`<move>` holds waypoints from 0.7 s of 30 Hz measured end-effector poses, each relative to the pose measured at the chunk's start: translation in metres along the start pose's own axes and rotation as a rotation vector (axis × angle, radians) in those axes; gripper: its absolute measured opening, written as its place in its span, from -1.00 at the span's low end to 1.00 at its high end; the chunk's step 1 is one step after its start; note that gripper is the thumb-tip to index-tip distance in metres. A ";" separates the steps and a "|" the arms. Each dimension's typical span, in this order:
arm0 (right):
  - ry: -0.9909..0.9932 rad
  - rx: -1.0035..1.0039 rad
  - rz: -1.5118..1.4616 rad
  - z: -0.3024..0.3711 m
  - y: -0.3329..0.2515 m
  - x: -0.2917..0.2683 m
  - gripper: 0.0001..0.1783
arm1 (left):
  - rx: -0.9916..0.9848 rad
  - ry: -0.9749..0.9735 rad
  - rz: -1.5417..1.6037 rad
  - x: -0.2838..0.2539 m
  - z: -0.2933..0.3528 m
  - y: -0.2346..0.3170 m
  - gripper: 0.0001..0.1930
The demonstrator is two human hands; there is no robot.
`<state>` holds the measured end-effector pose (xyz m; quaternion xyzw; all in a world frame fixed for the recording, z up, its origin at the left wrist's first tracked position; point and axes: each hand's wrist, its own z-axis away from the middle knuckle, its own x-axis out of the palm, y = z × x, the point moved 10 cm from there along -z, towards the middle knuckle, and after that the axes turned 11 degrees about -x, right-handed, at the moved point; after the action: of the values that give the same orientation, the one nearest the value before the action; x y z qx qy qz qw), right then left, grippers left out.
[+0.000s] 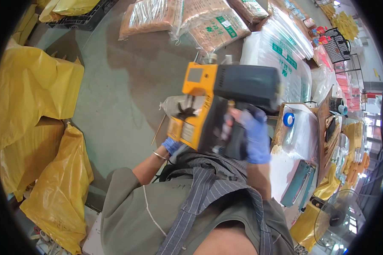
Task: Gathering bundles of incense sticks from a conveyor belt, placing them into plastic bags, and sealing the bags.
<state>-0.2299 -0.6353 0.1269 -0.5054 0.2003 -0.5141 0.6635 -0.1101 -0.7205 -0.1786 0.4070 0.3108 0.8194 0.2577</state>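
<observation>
Held up in front of my lap is a hand-held power machine (202, 102), yellow-orange with a dark cylinder-shaped body, blurred by motion. My right hand (256, 134), in a blue glove, closes around its dark handle side; the fingers are smeared. My left hand (172, 145), also blue-gloved, is at the machine's lower left corner, its fingers mostly hidden behind it. Behind the machine's open yellow frame, part of a clear plastic bag (170, 104) shows. A striped grey apron (200, 182) lies over my lap.
Yellow plastic-wrapped stacks (38, 89) stand at left. Clear-bagged brown packs (217, 29) and white packs (281, 55) lie ahead. At right, a box (300, 131) holds a blue tape roll (288, 120), beside a green-grey tool (298, 182) and a fan (338, 219).
</observation>
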 end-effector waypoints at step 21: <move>0.231 0.034 1.312 -0.147 0.220 -0.342 -0.46 | 0.174 0.902 -0.305 -0.010 0.056 0.120 -0.48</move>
<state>-0.3731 -0.4101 -0.2129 -0.2098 0.5279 -0.0575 0.8210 -0.0790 -0.7911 -0.0709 -0.0188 0.5151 0.8379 0.1793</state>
